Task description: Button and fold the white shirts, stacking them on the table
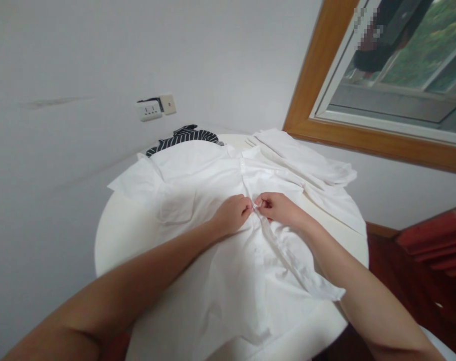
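Observation:
A white button-up shirt [197, 175] lies spread face up on a round white table [115, 240]. Its collar points away from me and a chest pocket shows on the left side. My left hand [231, 213] and my right hand [278, 206] meet at the shirt's front placket [267, 235], about mid-chest. Both hands are closed in a pinch on the placket edges, fingertips almost touching each other. Below my hands the shirt front hangs apart, with the right flap folded outward.
A dark striped garment [184, 135] lies at the table's far edge, behind the shirt. A wall socket and switch [156, 107] sit on the white wall. A wood-framed mirror [363, 130] hangs at the right. Red-brown wooden floor [401, 271] shows at lower right.

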Demonstrator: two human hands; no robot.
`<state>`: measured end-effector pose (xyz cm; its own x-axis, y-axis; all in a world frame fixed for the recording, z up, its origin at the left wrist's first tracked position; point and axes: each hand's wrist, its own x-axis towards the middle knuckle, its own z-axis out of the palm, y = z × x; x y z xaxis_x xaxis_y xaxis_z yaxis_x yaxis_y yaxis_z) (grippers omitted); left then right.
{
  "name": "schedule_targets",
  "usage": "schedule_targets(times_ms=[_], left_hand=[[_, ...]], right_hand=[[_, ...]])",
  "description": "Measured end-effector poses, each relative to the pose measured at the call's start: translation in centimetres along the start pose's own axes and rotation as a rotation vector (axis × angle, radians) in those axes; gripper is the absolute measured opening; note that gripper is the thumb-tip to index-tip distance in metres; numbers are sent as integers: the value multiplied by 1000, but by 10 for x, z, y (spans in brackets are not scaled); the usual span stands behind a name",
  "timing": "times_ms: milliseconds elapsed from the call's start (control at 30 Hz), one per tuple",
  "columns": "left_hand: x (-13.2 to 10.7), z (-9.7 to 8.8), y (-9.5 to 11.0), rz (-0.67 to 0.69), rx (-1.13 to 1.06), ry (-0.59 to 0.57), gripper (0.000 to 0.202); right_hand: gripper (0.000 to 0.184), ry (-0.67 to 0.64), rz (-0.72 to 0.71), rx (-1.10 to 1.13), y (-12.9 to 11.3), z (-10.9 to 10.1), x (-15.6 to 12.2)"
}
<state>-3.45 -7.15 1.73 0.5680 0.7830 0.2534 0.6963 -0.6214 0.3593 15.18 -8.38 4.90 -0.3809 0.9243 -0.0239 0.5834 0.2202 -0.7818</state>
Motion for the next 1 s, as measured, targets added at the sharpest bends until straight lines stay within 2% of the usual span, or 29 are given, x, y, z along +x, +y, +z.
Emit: schedule_targets(times_ms=[167, 300, 567, 700, 867, 1000], left_hand=[[4, -6, -10, -126, -268, -41, 21], [6, -7, -15, -161, -385, -75, 29], [8, -11, -15, -178, -324, -143, 28], [7, -14, -14, -182, -313, -159, 29], [7, -14, -13, -192, -310, -161, 30], [7, -12, -15, -173, -311, -141, 30]], right_hand=[[16, -19, 29, 37, 0, 2, 1], [15, -20, 11, 17, -1, 1, 1], [12, -46, -15, 123, 4, 3, 3], [13, -79, 44, 218, 3, 2, 3], [11, -196, 138, 428, 3, -1, 3], [17, -143, 96, 404, 9, -1, 7]])
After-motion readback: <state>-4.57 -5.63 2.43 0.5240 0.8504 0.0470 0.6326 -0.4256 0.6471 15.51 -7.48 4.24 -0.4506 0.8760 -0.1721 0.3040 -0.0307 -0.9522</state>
